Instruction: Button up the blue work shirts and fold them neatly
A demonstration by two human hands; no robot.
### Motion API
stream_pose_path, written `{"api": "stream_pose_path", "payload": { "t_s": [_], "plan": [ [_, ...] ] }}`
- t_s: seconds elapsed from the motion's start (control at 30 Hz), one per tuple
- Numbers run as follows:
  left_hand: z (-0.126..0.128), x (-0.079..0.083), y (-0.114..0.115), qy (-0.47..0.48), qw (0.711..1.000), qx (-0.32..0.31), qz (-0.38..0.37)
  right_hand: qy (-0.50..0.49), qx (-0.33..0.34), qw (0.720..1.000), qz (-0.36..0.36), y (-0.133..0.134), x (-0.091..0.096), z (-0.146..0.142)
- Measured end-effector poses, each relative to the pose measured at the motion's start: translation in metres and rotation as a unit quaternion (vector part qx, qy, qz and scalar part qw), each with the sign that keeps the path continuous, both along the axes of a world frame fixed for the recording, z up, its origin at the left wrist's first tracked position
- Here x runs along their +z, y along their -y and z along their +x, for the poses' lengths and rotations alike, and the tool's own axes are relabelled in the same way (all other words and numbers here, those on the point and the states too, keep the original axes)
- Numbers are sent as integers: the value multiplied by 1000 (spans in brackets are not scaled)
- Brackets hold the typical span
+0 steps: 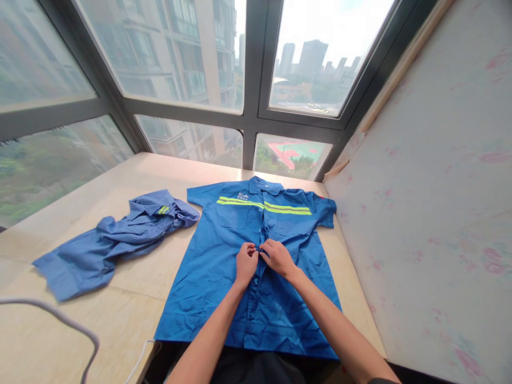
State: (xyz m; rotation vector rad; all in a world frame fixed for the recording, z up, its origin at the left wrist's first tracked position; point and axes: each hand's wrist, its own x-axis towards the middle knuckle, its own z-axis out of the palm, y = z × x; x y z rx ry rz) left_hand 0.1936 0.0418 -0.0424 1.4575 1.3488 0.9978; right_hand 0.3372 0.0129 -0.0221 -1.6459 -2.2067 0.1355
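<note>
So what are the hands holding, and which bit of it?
The left hand and right hand pinch the blue shirt at its front opening, below the chest pockets. Whether they grip a button is too small to tell.

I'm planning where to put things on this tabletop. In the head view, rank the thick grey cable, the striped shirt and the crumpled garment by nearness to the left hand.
From the left hand:
1. Striped shirt: touching the fingers, at its front opening.
2. Crumpled garment: left of the shirt.
3. Thick grey cable: lower left of the view.
</note>
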Motion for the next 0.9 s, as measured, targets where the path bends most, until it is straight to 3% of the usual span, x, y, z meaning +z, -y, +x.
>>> {"api": "stream_pose_path", "payload": {
  "t_s": [0.23,0.33,0.43,0.63,0.77,0.9],
  "plan": [
    [-1,-2,7,-21,1000,-12,14,62,-27,998,-2,0,-3,-5],
    [-1,-4,14,-87,993,-27,79,27,-50,998,1,1,-9,-5],
    [-2,-5,19,-183,969,-40,161,-28,-64,998,10,4,-15,-5],
    [-11,-2,29,-357,905,-76,217,-177,-68,981,38,21,-19,6],
    [-23,-2,35,-418,862,-128,258,-102,-121,984,77,41,-32,28],
    [-37,-5,35,-447,837,-161,271,21,-161,986,35,63,-44,49]
  ]
}}
